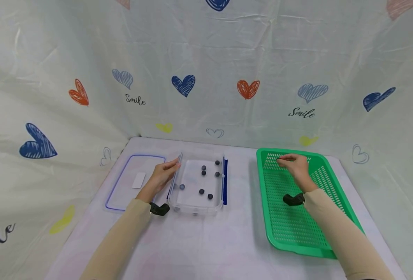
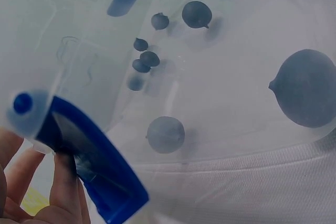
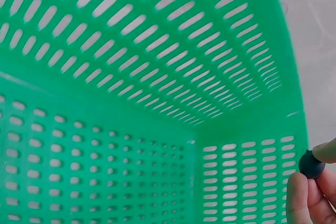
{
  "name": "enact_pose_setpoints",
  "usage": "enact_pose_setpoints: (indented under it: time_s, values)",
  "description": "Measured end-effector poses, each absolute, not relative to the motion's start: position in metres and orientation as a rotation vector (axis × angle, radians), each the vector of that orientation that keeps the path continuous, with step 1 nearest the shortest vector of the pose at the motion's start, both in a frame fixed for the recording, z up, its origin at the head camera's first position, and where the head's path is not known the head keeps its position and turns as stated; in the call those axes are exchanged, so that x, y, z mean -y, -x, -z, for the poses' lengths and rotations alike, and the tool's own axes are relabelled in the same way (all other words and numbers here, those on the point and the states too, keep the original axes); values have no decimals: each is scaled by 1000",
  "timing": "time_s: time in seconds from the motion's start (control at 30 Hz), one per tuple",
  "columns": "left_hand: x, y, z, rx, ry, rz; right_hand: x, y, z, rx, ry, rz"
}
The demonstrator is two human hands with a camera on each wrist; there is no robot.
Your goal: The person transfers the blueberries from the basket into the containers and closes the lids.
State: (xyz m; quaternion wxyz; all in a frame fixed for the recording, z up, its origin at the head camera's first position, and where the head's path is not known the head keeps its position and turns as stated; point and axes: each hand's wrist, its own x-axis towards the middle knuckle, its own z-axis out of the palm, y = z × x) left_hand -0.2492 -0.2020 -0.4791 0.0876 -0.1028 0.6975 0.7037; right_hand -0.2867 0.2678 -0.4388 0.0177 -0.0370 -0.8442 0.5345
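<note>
A clear plastic container (image 1: 194, 204) stands in the middle of the table, with several blueberries (image 1: 201, 191) scattered over its bottom. My left hand (image 1: 163, 173) holds the container's left wall near the far corner. In the left wrist view, the fingers (image 2: 64, 187) lie beside a blue latch (image 2: 100, 166). Over the far end of a green basket (image 1: 275, 217), my right hand (image 1: 295, 168) pinches one blueberry (image 3: 312, 165) between thumb and fingertips, as the right wrist view shows. The basket's visible floor is slotted, and my right forearm hides part of its right side.
A clear lid (image 1: 123, 186) with a blue seal lies left of the container, bearing a white rectangle (image 1: 138, 180). Another blue latch (image 1: 225, 182) hangs out along the container's right side. Behind the table hangs a heart-printed curtain (image 1: 213, 109).
</note>
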Motion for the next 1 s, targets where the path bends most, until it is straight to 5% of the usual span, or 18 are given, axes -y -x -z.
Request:
enact_pose_setpoints:
  time_s: [1.0]
  values:
    - [202,249,479,-2093,295,-2069,-203,284,392,2626,-86,-1884]
